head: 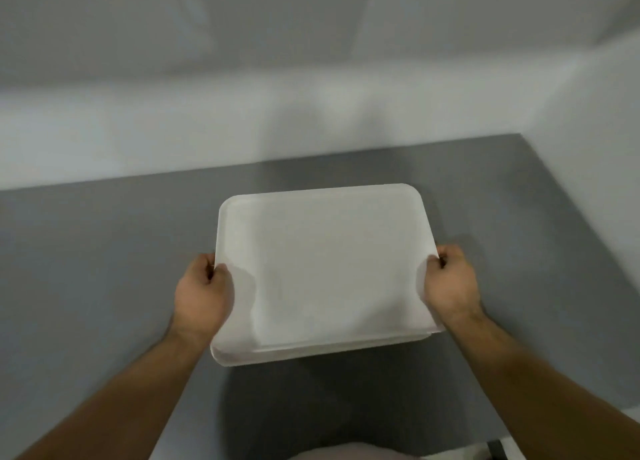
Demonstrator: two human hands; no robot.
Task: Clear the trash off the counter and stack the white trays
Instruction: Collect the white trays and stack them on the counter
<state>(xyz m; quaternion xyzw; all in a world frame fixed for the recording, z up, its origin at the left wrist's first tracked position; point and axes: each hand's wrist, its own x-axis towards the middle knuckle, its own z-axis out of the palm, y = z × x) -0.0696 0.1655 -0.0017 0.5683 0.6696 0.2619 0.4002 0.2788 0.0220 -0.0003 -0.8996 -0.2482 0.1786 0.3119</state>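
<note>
The grey desk (104,251) shows no trash in the part in view, so the clearing looks done. Over its middle is a stack of white trays (322,269); layered rims at the near edge suggest at least two, already nested. The left hand (202,297) and right hand (450,283) grip its side edges, fingers (207,264) curled round the rims. Probably only setting it down remains.

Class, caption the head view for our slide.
Left hand and right hand hold the white trays over the grey counter.
</note>
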